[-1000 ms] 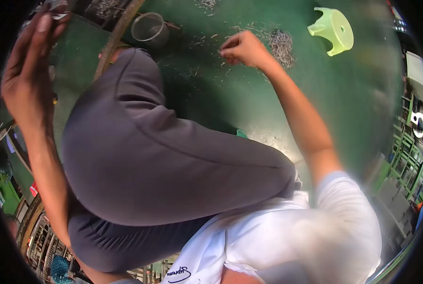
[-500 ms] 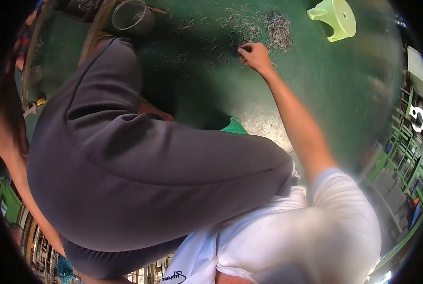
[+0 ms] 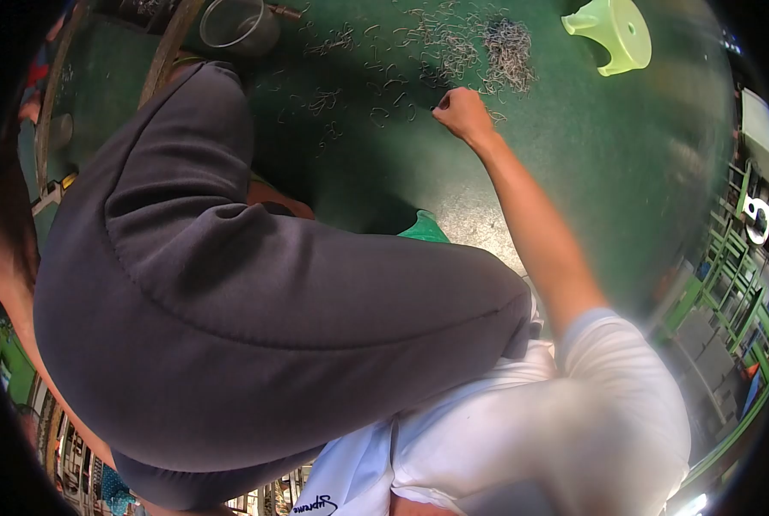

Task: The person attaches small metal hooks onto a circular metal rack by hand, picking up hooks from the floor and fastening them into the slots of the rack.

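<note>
My right hand [image 3: 465, 112] is low over the green floor, its fingers curled together in a pinch. Whatever the fingertips hold, if anything, is too small or hidden to make out. Just beyond the hand lie loose, curved metal wire pieces [image 3: 457, 57], hook-like in shape. A denser pile of the same wire pieces [image 3: 508, 57] sits beyond it to the right. More are scattered thinly to the left, some as single curved pieces [image 3: 379, 112]. Along the left edge runs a bare arm [image 3: 15, 292]; my left hand cannot be made out.
A clear plastic tub [image 3: 238, 30] stands at the upper left, near a brown rail [image 3: 169, 52]. At the upper right is a light green stool [image 3: 621, 39]. Part of a darker green stool [image 3: 425, 227] shows beside my dark-trousered leg [image 3: 315, 284]. Green metal racks [image 3: 737, 292] line the right side.
My right hand has drawn slightly back toward me, away from the wire pieces. Its fingers look more curled in. The view has shifted a little.
</note>
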Available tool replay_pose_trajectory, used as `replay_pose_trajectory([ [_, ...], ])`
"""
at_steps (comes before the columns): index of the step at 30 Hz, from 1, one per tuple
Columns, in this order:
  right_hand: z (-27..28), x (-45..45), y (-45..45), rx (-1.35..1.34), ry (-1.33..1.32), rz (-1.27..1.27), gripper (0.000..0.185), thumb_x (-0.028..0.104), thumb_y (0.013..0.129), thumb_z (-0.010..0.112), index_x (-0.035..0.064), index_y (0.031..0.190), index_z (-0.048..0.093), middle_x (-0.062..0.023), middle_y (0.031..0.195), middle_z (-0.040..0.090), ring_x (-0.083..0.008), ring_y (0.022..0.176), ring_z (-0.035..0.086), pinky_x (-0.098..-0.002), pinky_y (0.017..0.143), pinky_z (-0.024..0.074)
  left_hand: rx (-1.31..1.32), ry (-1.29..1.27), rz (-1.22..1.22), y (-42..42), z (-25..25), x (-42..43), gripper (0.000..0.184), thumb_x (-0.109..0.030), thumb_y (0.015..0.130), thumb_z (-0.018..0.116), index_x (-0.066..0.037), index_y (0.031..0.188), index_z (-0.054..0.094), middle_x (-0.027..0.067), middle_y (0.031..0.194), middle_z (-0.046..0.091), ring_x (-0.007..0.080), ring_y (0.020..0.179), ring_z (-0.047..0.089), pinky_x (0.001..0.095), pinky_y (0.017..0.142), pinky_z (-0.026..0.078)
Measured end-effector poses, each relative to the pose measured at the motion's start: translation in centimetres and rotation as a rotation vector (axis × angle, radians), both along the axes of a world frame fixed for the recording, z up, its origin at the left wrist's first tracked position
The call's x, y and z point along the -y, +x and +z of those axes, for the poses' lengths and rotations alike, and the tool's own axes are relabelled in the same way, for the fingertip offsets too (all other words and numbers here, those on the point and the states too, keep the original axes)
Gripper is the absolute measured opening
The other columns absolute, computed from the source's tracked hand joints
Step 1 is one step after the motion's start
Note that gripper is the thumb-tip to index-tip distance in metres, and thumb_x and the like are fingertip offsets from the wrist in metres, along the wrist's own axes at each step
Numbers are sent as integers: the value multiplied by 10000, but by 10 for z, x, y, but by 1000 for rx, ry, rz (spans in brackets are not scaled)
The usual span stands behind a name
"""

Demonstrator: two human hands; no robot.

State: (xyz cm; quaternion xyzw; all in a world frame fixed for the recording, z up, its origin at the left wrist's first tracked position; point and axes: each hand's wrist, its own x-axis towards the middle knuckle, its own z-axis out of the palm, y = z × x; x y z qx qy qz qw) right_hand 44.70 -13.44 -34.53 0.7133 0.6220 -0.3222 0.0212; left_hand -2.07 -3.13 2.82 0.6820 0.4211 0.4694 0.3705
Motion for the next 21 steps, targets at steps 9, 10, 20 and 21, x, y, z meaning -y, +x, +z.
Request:
replay_pose_trajectory([
  [9, -14, -3, -5, -420, -217, -461, 265, 186, 814, 781, -77, 815, 760, -148, 640, 708, -213, 542, 707, -333, 540, 594, 70, -30, 148, 29, 5, 14, 221, -76, 1029, 606, 8, 1222, 674, 138, 1080, 758, 227, 979, 746, 393, 954, 609],
  [10, -9, -1, -6, -419, -187, -483, 258, 175, 818, 776, -81, 801, 755, -145, 640, 707, -200, 522, 698, -317, 511, 581, 94, -41, 211, 38, 7, 18, 223, -75, 1031, 603, 8, 1226, 671, 137, 1079, 756, 225, 981, 743, 396, 955, 607],
  [20, 0, 6, -33, -155, -32, -359, 351, 258, 774, 786, -90, 770, 739, -247, 716, 719, -368, 679, 737, -438, 689, 602, -39, -14, -31, 13, 6, 1, 181, -130, 1026, 639, -14, 1138, 720, 128, 1088, 763, 230, 990, 744, 379, 930, 611],
  [21, -8, 8, -34, -112, -12, -321, 353, 264, 760, 789, -85, 770, 737, -258, 727, 717, -395, 710, 731, -454, 714, 595, -18, 6, -38, 17, 2, 1, 175, -139, 1030, 635, -22, 1123, 725, 131, 1111, 765, 236, 1000, 745, 373, 921, 613],
])
